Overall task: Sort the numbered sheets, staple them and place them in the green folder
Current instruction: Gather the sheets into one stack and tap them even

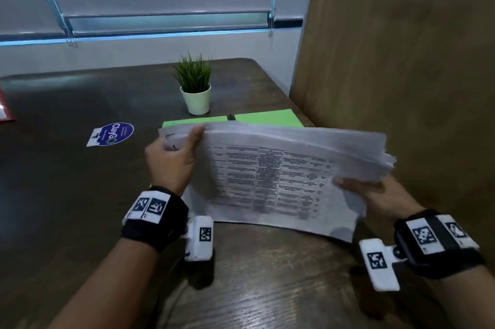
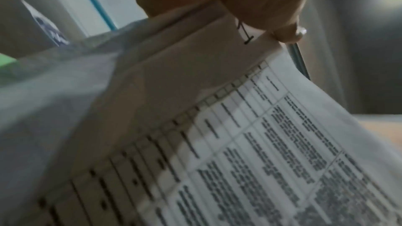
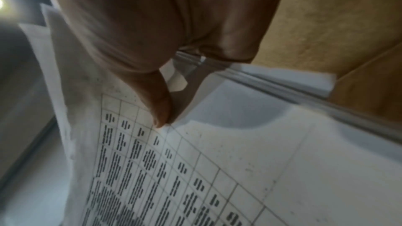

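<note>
1. While both hands grip it, the stack of numbered sheets (image 1: 281,167) hangs in the air above the near part of the table (image 1: 67,194), long axis running left to right, printed grid facing up and toward the person.
2. Left hand (image 1: 171,159) pinches the stack's left short edge, thumb on top, fingers curled beneath. The left wrist view shows a handwritten mark at that corner, partly covered by the thumb; which number it is cannot be read.
3. Right hand (image 1: 375,194) grasps the right short edge, thumb (image 3: 159,109) pressed on the top sheet, fingers hidden below. Edges on that side are fanned and uneven, so the sheets look not yet squared.
4. Key relation: the green folder (image 1: 267,117) lies flat on the table just beyond the stack's far edge, its long axis roughly parallel to the stack. A small dark object rests on it; too small to identify.
5. Judgement: sorting step appears in hand; no staple is visible. The folder sits slightly nearer the right hand, though either hand could reach it by moving forward.
6. No stapler can be made out in any view.
7. Outward: a potted plant (image 1: 195,90) stands beyond the folder; a blue badge (image 1: 112,134) lies left of the stack; a red-edged item (image 1: 5,108) shows at the far left edge.
</note>
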A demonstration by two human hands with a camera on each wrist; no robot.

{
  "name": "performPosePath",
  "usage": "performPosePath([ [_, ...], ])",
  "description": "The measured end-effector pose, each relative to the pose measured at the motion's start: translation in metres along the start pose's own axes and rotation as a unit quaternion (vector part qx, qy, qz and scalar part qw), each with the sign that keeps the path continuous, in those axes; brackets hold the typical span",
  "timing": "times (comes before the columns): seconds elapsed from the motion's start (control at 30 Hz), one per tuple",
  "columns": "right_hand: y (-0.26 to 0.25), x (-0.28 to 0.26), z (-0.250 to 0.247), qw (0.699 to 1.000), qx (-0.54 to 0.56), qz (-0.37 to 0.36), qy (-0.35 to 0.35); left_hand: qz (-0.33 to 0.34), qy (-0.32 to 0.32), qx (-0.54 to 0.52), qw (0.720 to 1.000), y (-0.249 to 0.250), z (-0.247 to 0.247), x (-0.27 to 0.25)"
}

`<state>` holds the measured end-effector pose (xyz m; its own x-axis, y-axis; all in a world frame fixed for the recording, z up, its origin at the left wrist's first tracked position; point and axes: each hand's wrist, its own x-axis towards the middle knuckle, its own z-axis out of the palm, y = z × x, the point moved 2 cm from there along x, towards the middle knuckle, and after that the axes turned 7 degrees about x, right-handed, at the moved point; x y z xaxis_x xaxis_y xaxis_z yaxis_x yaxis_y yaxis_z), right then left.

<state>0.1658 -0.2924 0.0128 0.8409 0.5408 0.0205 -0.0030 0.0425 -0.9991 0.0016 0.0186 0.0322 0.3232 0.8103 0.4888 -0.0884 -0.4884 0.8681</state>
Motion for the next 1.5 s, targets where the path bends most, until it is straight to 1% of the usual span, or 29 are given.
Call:
performPosePath([
  [0.07,-0.015,0.001,0.0,0.998,-0.045,-0.037,0.002,-0.033,0.051,-0.061,0.996,0.009,0.0,0.007],
  [0.13,-0.021,0.003,-0.002,0.997,-0.052,-0.057,-0.007,-0.038,0.07,-0.105,0.991,0.017,-0.001,0.015],
  [0.23,-0.006,0.003,-0.003,0.998,-0.044,-0.037,-0.016,-0.024,0.047,-0.095,0.994,0.015,0.003,0.012],
  [0.33,-0.001,0.0,-0.001,1.0,0.019,-0.009,-0.017,-0.043,0.034,-0.087,0.995,0.011,0.005,0.006],
  [0.43,-0.013,0.005,-0.004,0.998,0.038,-0.034,-0.024,-0.052,0.044,-0.106,0.992,0.014,0.004,0.012],
  [0.5,-0.007,0.007,-0.008,0.998,0.042,-0.035,-0.028,-0.051,0.041,-0.104,0.992,0.009,0.004,0.013],
  [0.6,0.014,0.004,-0.012,0.996,0.068,0.026,-0.05,-0.097,0.016,-0.083,0.992,-0.011,0.007,0.007],
  [0.63,0.015,0.003,-0.012,0.996,0.069,0.035,-0.05,-0.111,0.006,-0.085,0.99,-0.015,0.01,0.007],
  [0.7,0.01,0.003,-0.012,0.997,0.056,0.025,-0.036,-0.122,-0.004,-0.104,0.987,-0.014,0.013,0.009],
  [0.73,0.007,0.004,-0.013,0.998,0.057,0.021,-0.032,-0.112,-0.006,-0.104,0.988,-0.012,0.013,0.012],
  [0.8,0.009,0.007,-0.016,0.996,0.082,0.018,-0.027,-0.069,-0.039,-0.096,0.992,-0.007,0.013,0.015],
  [0.83,0.011,0.009,-0.018,0.995,0.093,0.02,-0.016,-0.049,-0.076,-0.091,0.992,-0.008,0.012,0.015],
  [0.87,0.013,0.01,-0.021,0.995,0.1,0.021,-0.003,-0.044,-0.119,-0.08,0.989,-0.013,0.01,0.014],
  [0.93,0.014,0.012,-0.026,0.994,0.111,0.022,0.0,-0.067,-0.197,-0.074,0.975,-0.028,0.005,0.004],
  [1.03,0.016,0.015,-0.03,0.994,0.108,0.026,0.0,-0.137,-0.272,-0.074,0.95,-0.042,-0.001,-0.019],
  [1.1,0.021,0.016,-0.031,0.994,0.106,0.03,-0.017,-0.182,-0.28,-0.057,0.941,-0.043,0.0,-0.03],
  [1.2,0.015,0.015,-0.029,0.993,0.116,0.016,-0.031,-0.193,-0.265,-0.053,0.943,-0.034,-0.008,-0.027],
  [1.27,0.003,0.013,-0.028,0.993,0.116,-0.002,-0.031,-0.158,-0.278,-0.071,0.945,-0.02,-0.018,-0.018],
  [1.33,-0.009,0.011,-0.025,0.992,0.116,-0.021,-0.044,-0.115,-0.308,-0.088,0.94,-0.01,-0.029,-0.012],
  [1.4,-0.008,0.009,-0.018,0.992,0.105,-0.008,-0.064,-0.088,-0.328,-0.065,0.938,-0.01,-0.034,-0.017],
  [1.43,-0.004,0.007,-0.014,0.992,0.097,0.008,-0.076,-0.091,-0.331,-0.062,0.937,-0.015,-0.035,-0.022],
  [1.5,0.009,0.006,-0.006,0.991,0.094,0.037,-0.086,-0.147,-0.327,-0.086,0.93,-0.03,-0.033,-0.037],
])
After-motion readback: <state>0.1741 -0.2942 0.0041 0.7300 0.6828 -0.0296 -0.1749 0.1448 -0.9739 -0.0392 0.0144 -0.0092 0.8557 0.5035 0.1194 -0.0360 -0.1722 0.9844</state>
